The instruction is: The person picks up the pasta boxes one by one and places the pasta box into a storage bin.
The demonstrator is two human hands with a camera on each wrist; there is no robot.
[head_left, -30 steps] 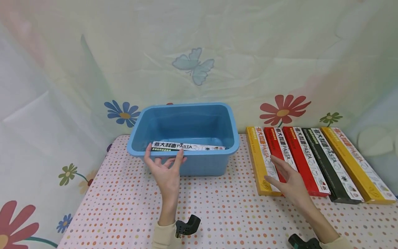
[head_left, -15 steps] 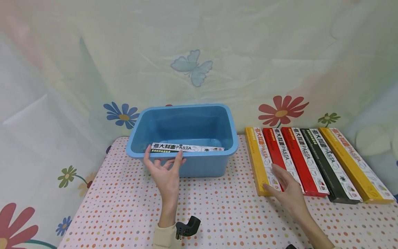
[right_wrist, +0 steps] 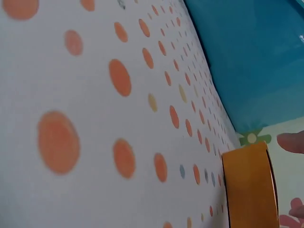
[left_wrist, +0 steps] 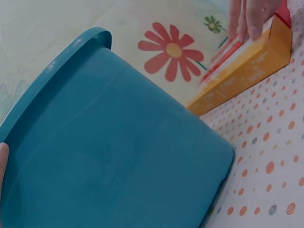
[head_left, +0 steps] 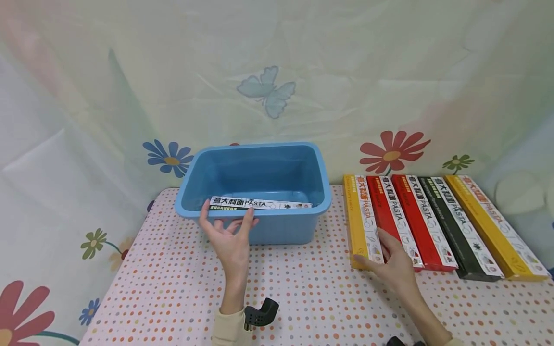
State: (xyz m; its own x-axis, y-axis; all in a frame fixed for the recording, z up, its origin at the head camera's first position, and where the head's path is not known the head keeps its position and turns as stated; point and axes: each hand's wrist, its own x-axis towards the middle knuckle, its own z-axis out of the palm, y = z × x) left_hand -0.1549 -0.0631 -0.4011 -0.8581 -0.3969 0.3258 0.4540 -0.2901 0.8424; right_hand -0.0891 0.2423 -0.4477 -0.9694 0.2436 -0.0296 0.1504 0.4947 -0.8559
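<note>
My left hand (head_left: 232, 245) holds the near rim of a blue plastic bin (head_left: 285, 230), its thumb and a finger hooked over the edge. Inside the bin lies a black-and-white pasta box (head_left: 277, 204) along the near wall. On the right, my right hand (head_left: 397, 269) grips the near end of a yellow pasta box (head_left: 356, 211), the leftmost of the row, with the thumb at its left side and the fingers at its right. The right wrist view shows the box's orange end face (right_wrist: 249, 185) beside the thumb (right_wrist: 292, 142). The left wrist view shows mostly the bin's outer wall (left_wrist: 109, 142).
Right of the gripped box lie two red pasta boxes (head_left: 385, 202) (head_left: 417, 221), a black one (head_left: 454, 230) and another yellow one (head_left: 489, 226), side by side. A dotted cloth (head_left: 303, 298) covers the table. Behind it hangs a flowered curtain (head_left: 324, 96).
My right hand has moved left and closed on the leftmost yellow box, whose near end has swung left, away from the red box. My left hand stays on the bin rim.
</note>
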